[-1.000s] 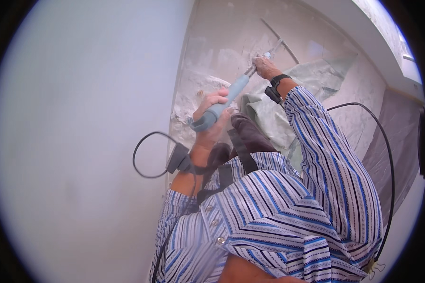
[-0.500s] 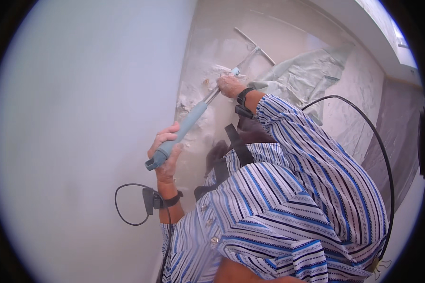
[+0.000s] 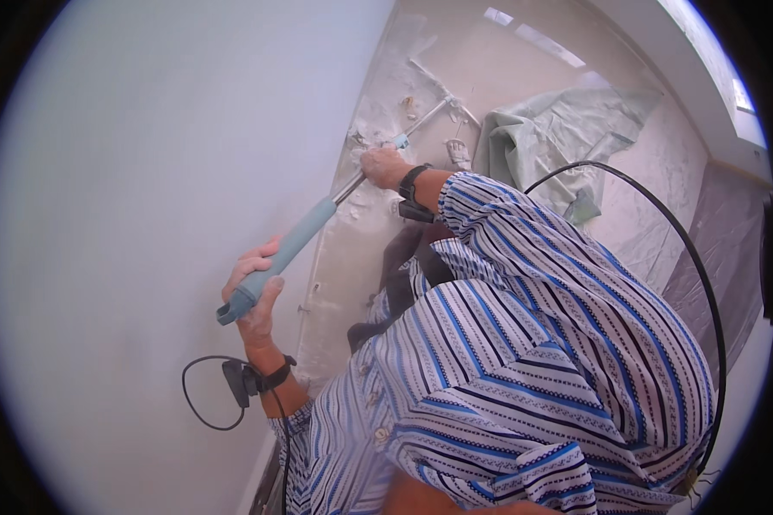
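Observation:
A long-handled squeegee (image 3: 296, 239) slants across in front of me, with a blue-green grip, a metal tube and a thin crossbar head at the floor. Wrapped round the grip near its capped end is my left hand (image 3: 258, 322), close beside the pale wall. Farther along the pole, my right hand (image 3: 385, 166) closes round the metal tube by a light blue collar. White dust and crumbs (image 3: 361, 137) lie on the floor along the wall, around the crossbar. Both wrists wear black straps with small devices.
A crumpled pale green sheet (image 3: 532, 129) lies on the floor to the right, with a small whitish crumpled thing (image 3: 458, 154) next to it. The smooth wall (image 3: 163, 172) fills the left side. A black cable (image 3: 661, 210) arches at the right, near dark sheeting (image 3: 726, 232).
Both hands and the squeegee have shifted left and toward the wall in view. The crossbar now sits nearer the dust by the wall, and the whitish crumpled thing has come into sight.

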### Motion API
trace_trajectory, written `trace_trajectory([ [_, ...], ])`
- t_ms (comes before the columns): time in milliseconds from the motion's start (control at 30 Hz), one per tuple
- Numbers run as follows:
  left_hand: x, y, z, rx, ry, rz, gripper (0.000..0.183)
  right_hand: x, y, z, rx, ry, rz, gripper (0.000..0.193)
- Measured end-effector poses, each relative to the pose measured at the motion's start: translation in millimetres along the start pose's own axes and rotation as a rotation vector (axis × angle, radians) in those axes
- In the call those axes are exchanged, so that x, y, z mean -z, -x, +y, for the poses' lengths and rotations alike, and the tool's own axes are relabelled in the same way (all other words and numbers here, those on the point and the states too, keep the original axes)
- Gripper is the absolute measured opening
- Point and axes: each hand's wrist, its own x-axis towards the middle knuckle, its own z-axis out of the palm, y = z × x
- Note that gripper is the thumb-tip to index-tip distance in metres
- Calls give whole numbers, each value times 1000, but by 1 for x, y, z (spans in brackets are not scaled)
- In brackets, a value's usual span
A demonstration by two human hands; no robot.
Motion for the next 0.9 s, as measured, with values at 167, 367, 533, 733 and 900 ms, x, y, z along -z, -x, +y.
trace_trajectory([
  [167, 37, 24, 26, -20, -23, 34, 23, -31, -10, -44, 125, 50, 76, 18],
  [367, 87, 54, 70, -54, -95, 8, 26, 8, 7, -110, 250, -6, 23, 9],
  [533, 100, 50, 64, -97, -34, 93, 27, 32, -14, -106, 313, 55, 176, 7],
  [733, 40, -37, 30, -223, 133, 96, 28, 93, -61, -24, 210, 111, 360, 6],
  [900, -5, -109, 42, -354, 134, 153, 23, 189, -72, -23, 26, 202, 328, 11],
])
